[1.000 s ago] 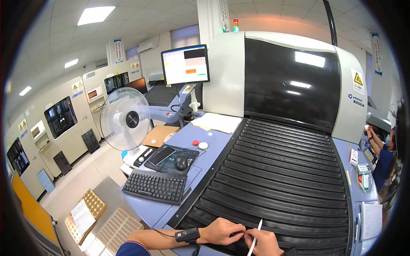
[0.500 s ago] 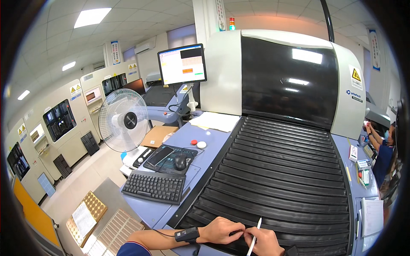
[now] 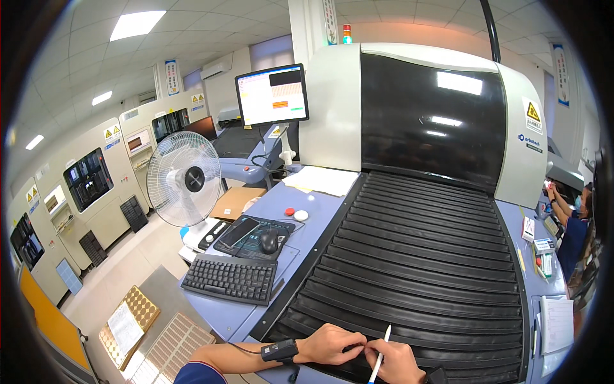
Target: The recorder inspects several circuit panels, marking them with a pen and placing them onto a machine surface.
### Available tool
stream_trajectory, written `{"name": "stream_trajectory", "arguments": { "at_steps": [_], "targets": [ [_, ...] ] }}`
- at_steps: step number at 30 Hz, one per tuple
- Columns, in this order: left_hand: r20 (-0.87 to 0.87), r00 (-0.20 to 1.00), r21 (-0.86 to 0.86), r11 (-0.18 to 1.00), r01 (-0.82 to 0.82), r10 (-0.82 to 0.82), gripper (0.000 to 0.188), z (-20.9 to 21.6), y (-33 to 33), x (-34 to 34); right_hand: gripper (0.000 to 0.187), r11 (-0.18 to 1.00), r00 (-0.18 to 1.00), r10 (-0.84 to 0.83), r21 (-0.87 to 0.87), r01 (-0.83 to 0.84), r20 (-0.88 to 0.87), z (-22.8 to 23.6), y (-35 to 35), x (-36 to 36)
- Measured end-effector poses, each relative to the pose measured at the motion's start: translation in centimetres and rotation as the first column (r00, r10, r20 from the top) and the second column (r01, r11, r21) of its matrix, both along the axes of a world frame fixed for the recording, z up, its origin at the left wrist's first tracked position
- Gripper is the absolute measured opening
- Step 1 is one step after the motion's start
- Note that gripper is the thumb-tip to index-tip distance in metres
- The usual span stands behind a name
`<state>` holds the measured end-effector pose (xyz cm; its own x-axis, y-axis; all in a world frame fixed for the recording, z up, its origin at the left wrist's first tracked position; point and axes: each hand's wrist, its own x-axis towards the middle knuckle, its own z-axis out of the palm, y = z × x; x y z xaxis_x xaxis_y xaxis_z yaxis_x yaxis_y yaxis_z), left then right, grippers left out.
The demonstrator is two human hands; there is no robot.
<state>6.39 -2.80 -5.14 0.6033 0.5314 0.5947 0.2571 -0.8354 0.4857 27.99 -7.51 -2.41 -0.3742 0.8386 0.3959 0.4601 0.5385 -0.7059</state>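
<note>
Both my hands meet low over the near end of a black pleated cover (image 3: 416,269). My right hand (image 3: 398,365) is closed around a slim white pen (image 3: 382,349), its tip pointing up and away. Beside it on the left, my left hand (image 3: 329,344) has curled fingers, with the fingertips touching or almost touching the right hand's fingers. Whatever those left fingertips may hold is hidden. A black strapped device (image 3: 280,351) with a cable sits on my left wrist.
Left of the cover are a keyboard (image 3: 229,279), a mouse (image 3: 269,240), a phone (image 3: 240,232) and a fan (image 3: 185,182). Ahead stands a large machine (image 3: 329,109) beside a monitor (image 3: 272,96). Patterned panels (image 3: 169,345) lie lower left. Another person (image 3: 571,237) works far right.
The black cover's pleats appear bunched closer together toward the machine. My hands and the pen stay in nearly the same place.
</note>
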Motion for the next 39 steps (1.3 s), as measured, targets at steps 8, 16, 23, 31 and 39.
{"name": "stream_trajectory", "arguments": {
  "at_steps": [8,16,23,31,39],
  "targets": [
    [0.002,1.000,-0.003,1.000,0.002,-0.002,0.012,0.0,0.2,0.0,0.007,1.000,1.000,0.006,0.004,-0.006,-0.023,0.2,0.3,0.0],
    [-0.028,1.000,-0.015,1.000,0.000,0.000,0.015,-0.1,0.2,-0.2,0.008,1.000,1.000,-0.007,0.016,0.007,-0.003,0.0,0.2,0.1],
    [-0.023,1.000,-0.004,1.000,-0.008,0.008,0.014,0.0,0.2,-0.1,0.008,1.000,1.000,-0.009,0.018,0.009,-0.003,0.1,0.1,0.1],
    [-0.012,1.000,0.020,1.000,-0.012,0.013,0.014,0.1,0.2,0.0,0.008,1.000,1.000,-0.003,0.021,0.003,-0.001,-0.1,0.2,0.1],
    [-0.002,1.000,0.011,1.000,-0.010,0.010,0.014,0.2,0.3,-0.1,0.008,1.000,1.000,0.007,0.012,-0.007,-0.004,0.0,0.3,0.0]
  ]
}}
